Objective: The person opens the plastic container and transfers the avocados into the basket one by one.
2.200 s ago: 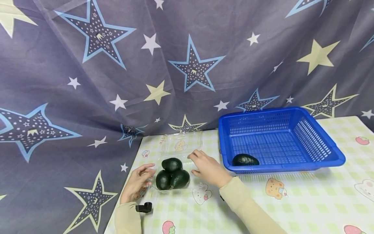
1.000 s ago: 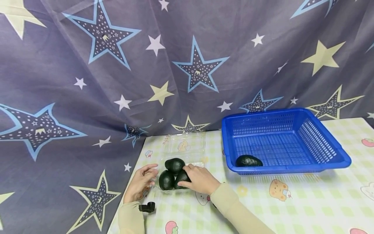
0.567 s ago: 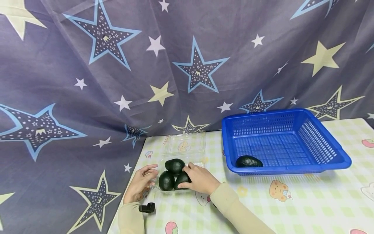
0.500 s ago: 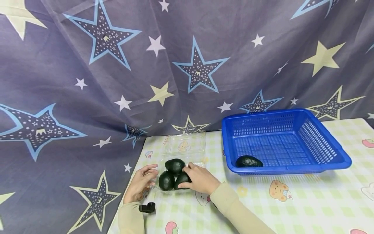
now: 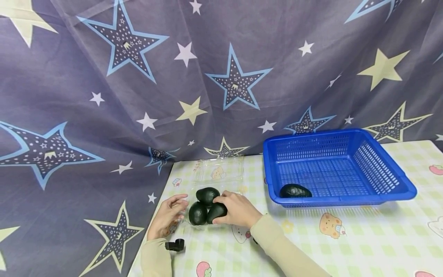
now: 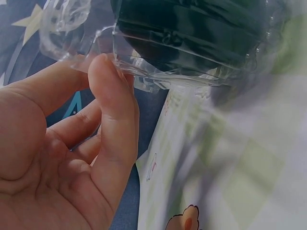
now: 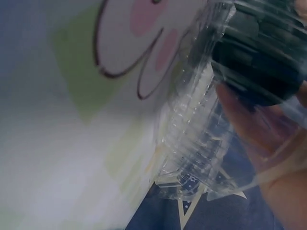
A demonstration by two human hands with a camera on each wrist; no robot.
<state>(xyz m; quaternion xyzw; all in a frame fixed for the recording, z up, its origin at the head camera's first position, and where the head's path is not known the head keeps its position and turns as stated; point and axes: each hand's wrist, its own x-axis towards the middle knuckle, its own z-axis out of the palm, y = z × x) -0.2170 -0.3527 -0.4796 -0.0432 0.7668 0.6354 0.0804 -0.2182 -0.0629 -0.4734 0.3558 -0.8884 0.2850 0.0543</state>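
Three dark green avocados sit together in a clear plastic clamshell container point(image 6: 192, 79) whose lid point(image 5: 221, 169) lies folded back behind them. My right hand point(image 5: 238, 209) grips the right-hand avocado point(image 5: 217, 214), with thumb at its near side and fingers at its far side. Beside it stay the left avocado point(image 5: 198, 214) and the back avocado point(image 5: 207, 196). At the container's left edge, my left hand point(image 5: 167, 215) pinches the thin plastic rim between thumb and forefinger, as the left wrist view shows. In the right wrist view, the avocado point(image 7: 254, 72) appears through the clear plastic wall.
A blue perforated basket point(image 5: 332, 200) stands on the right of the table, one avocado point(image 5: 295, 191) inside at its near left corner. A checked cloth point(image 5: 380, 238) covers the table. Behind hangs a star-patterned curtain point(image 5: 221, 123).
My right hand has come down from beside the container onto the right-hand avocado and taken hold of it. Lately its fingers have shifted slightly over it. My left hand stays at the rim.
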